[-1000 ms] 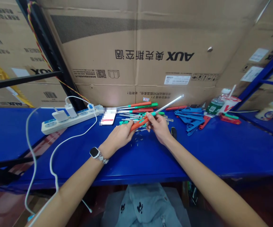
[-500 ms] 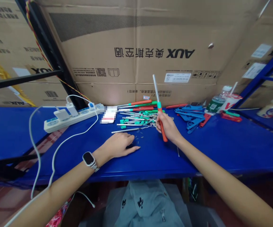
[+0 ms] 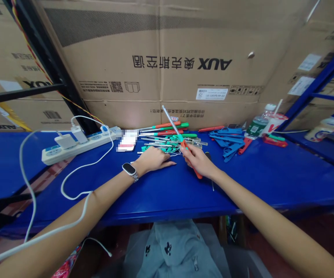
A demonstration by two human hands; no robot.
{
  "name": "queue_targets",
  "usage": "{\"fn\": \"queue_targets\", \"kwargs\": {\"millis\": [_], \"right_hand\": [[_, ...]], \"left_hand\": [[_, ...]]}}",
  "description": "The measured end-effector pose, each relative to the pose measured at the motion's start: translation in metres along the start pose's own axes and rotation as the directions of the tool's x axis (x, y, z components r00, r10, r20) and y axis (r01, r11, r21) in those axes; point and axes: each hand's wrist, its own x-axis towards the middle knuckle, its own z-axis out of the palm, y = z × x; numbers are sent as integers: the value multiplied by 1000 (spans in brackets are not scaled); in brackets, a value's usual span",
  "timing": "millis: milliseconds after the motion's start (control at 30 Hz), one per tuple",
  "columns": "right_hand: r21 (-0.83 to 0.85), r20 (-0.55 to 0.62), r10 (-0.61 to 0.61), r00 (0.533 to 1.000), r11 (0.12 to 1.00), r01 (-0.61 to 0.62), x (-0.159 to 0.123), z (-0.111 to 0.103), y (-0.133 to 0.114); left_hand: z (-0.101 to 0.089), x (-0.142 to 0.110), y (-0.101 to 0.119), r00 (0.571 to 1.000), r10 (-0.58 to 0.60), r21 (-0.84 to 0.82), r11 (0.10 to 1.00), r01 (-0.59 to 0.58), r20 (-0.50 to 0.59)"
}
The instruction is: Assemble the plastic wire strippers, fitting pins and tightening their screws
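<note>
My right hand (image 3: 198,159) is closed around the orange handle of a long-nosed lighter (image 3: 186,147). Its silver tube points up and to the left, with a green collar at the base. Palm down, my left hand (image 3: 155,159) rests on the near edge of a pile of metal tubes with green pieces (image 3: 169,144). Its thumb is stretched toward the right, and nothing shows in it; some fingers are partly hidden. Beyond the pile lie orange and green lighters (image 3: 163,125). A thin screwdriver (image 3: 208,155) lies just beside my right hand.
Blue plastic handles (image 3: 227,139) are heaped at the right, near a bottle (image 3: 255,125) and a cup (image 3: 272,125). A power strip (image 3: 64,151) with white cables and a phone (image 3: 127,141) are at the left. A cardboard box (image 3: 167,88) stands behind the blue table (image 3: 167,193).
My left hand let go of the lighter, dropped to the table, then moved up to the pile. In my right hand, the lighter swung from pointing right to pointing left.
</note>
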Motion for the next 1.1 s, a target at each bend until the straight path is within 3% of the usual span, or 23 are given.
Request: {"fn": "queue_targets", "kwargs": {"millis": [133,233,267,367,433,500,633,767,833,900,1000,1100], "right_hand": [[-218,27,-61,998,974,66,-3,-3,-4],[-349,32,-77,997,933,83,-6,-10,-7],[-395,39,-70,997,915,80,-8,-12,-10],[-576,100,-33,994,813,85,-15,-13,-19],[-678,190,-37,981,718,159,-18,-7,-27],[-726,317,-65,946,625,286,-20,5,-32],[-734,467,-107,878,507,452,-15,32,-30],[-678,490,-183,852,535,505,-8,40,-22],[-638,433,-235,870,603,480,-8,31,-20],[-600,285,-278,917,695,397,-9,15,-19],[-602,-9,-180,984,786,139,-17,-16,-17],[-710,-224,54,973,675,-201,-31,-38,-12]], "left_hand": [[4,5,-3,998,-48,-4,999,48,-46],[-1,-7,-3,982,-72,0,997,73,-175],[-4,-17,-2,964,-74,-6,997,75,-256],[-22,-55,3,867,53,-39,996,-84,-496],[-34,-78,11,791,91,-27,990,-135,-605],[-43,-92,19,753,97,-28,988,-151,-651],[-45,-87,29,788,76,-83,984,-160,-611],[-35,-68,30,840,36,-164,975,-148,-542],[-30,-63,30,857,17,-195,971,-136,-516],[-29,-60,30,874,5,-223,966,-129,-485],[-30,-53,33,900,5,-268,954,-135,-437],[-31,-34,38,919,23,-276,951,-142,-393]]}}
